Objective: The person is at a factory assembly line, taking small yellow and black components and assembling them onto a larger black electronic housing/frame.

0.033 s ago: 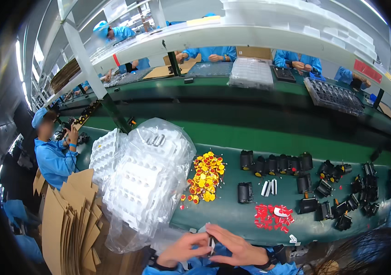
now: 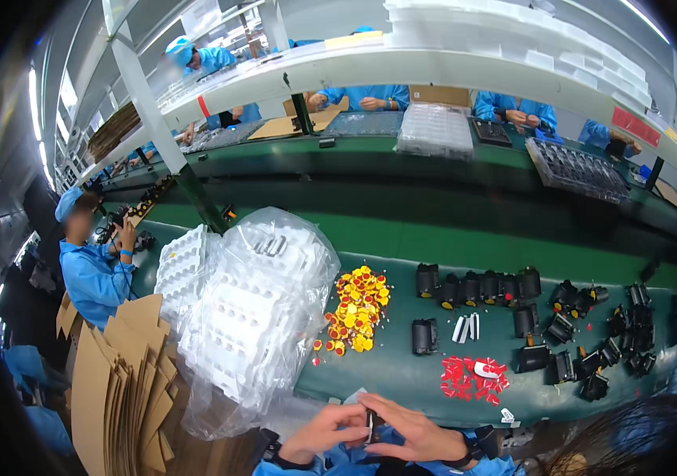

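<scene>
Just in front of my body, at the near edge of the green work table (image 2: pixel 402 381), my left hand (image 2: pixel 319 432) and my right hand (image 2: pixel 414 435) meet around a small dark part with a pale edge (image 2: pixel 371 427). The left fingers pinch it. Fingers of the right hand curve over it from the other side, hiding most of it, so its kind is unclear. Beyond the hands lie a heap of yellow and red round pieces (image 2: pixel 360 305), a patch of small red pieces (image 2: pixel 457 379) and a few white strips (image 2: pixel 466 328). A black housing (image 2: pixel 424 336) stands beside the strips.
More black housings (image 2: pixel 533 357) spread across the table's right side. To the left, a clear plastic bag of white trays (image 2: pixel 231 341) leans by upright cardboard sheets (image 2: pixel 104 389). A co-worker in blue (image 2: pixel 92 266) is at the far left. Overhead runs a white shelf (image 2: pixel 434 71).
My hands and the small part have shifted very slightly to the right. Things on the table stay where they were.
</scene>
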A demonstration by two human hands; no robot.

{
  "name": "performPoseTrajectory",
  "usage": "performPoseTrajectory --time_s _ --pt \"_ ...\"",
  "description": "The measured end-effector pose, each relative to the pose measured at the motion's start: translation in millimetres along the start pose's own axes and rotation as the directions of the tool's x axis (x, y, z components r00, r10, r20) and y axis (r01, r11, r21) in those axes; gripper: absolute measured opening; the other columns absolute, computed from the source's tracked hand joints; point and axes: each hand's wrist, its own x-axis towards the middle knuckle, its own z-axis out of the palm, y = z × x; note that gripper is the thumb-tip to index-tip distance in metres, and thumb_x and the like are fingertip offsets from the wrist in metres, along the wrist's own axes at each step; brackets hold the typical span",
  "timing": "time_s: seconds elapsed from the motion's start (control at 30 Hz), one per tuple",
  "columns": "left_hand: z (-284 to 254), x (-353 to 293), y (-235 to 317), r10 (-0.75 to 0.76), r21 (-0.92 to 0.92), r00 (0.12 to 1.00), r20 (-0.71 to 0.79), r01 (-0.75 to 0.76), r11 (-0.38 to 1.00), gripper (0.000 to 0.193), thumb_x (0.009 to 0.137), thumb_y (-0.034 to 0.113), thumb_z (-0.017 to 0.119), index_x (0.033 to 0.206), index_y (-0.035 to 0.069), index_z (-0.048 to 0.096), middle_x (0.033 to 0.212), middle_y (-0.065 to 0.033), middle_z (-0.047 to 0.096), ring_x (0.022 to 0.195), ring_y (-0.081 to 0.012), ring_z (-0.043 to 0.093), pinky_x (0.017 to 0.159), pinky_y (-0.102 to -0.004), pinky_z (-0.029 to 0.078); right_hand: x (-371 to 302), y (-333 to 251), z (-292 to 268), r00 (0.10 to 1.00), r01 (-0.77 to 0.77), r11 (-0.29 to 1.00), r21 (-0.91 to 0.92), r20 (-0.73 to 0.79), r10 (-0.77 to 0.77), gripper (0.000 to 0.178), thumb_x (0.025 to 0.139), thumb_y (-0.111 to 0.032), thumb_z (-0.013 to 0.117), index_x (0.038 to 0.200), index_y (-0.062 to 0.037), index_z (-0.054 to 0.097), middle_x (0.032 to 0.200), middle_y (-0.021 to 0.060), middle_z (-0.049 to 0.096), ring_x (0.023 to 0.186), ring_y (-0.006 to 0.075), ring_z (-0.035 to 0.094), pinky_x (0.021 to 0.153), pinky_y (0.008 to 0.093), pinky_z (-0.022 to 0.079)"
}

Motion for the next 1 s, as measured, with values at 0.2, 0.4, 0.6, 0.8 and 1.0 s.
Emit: performPoseTrajectory --time_s 0.2,0.4,0.6,0.8,1.0 --pt "22 37 -32 0.115 -0.026 0.992 0.059 -0.114 0.993 0.019 0.101 0.020 0.060 0.102 0.002 0.060 0.077 -0.0023 0.061 0.071 -0.0078 0.060 0.059 -0.0225 0.047 -31 19 -10 0.993 -0.117 0.983 -0.143 -0.041 0.112 0.064 0.083 -0.014 0.079 0.138 0.0036 0.051 0.140 0.0225 0.055 0.128 0.0354 0.057 0.104 0.0387 0.048" --pt "29 63 -53 -0.034 -0.137 0.999 0.028 0.037 0.990 0.023 0.099 0.014 0.063 0.116 -0.001 0.065 0.084 -0.0037 0.067 0.065 -0.0079 0.062 0.054 -0.0223 0.049 -42 10 -22 0.992 -0.125 0.945 -0.303 -0.057 0.113 0.068 0.083 -0.020 0.081 0.137 0.0060 0.049 0.140 0.0257 0.052 0.133 0.0394 0.051 0.108 0.0453 0.044" --pt "39 67 -48 -0.043 -0.161 0.997 -0.066 0.032 0.987 0.019 0.099 0.016 0.064 0.103 -0.002 0.070 0.069 -0.0026 0.064 0.056 -0.0081 0.060 0.049 -0.0224 0.047 -43 9 -32 0.980 -0.144 0.875 -0.461 0.054 0.190 0.075 0.081 -0.027 0.082 0.136 0.0071 0.045 0.142 0.0270 0.048 0.139 0.0408 0.043 0.112 0.0502 0.038" --pt "49 71 -51 -0.021 -0.068 0.991 -0.135 0.012 0.998 0.016 0.098 0.011 0.063 0.092 -0.003 0.065 0.064 -0.0016 0.061 0.053 -0.0071 0.058 0.047 -0.0215 0.045 -46 8 -33 0.963 -0.127 0.811 -0.571 0.123 0.238 0.070 0.082 -0.024 0.079 0.132 0.0106 0.043 0.139 0.0303 0.046 0.139 0.0444 0.039 0.115 0.0504 0.034" --pt "49 67 -48 -0.053 -0.044 0.985 -0.163 0.046 0.998 0.017 0.098 0.010 0.064 0.085 -0.001 0.063 0.061 -0.0009 0.058 0.052 -0.0069 0.056 0.046 -0.0226 0.043 -51 11 -32 0.963 -0.157 0.811 -0.564 0.095 0.252 0.069 0.079 -0.020 0.078 0.129 0.0123 0.043 0.134 0.0298 0.048 0.138 0.0452 0.041 0.116 0.0500 0.035"
